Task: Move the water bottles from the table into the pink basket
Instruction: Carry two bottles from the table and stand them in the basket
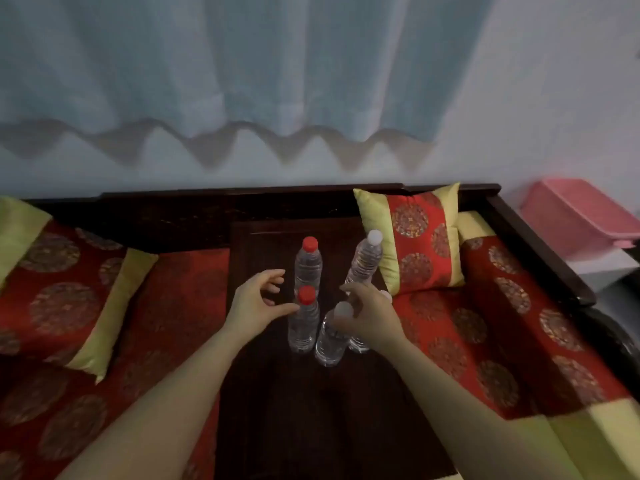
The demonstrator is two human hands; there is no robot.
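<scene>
Both hands are reaching in: the left hand (258,299) curls open beside the near red-capped bottle (304,323), its grip holding nothing yet. The right hand (367,313), grip open too, spreads over the white-capped bottle (332,336). Bottles stand clustered mid-surface (311,410), likely for easy paired pickup. The pink basket (581,213) waits well apart, beyond the surface's far right corner.

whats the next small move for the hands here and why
Probably close the left hand around the near red-capped bottle: its open fingers sit right beside the neck, not yet gripping. The right hand hovers over the white-capped bottle and could do likewise. All bottles stand on the dark table; the pink basket waits far right.
</scene>
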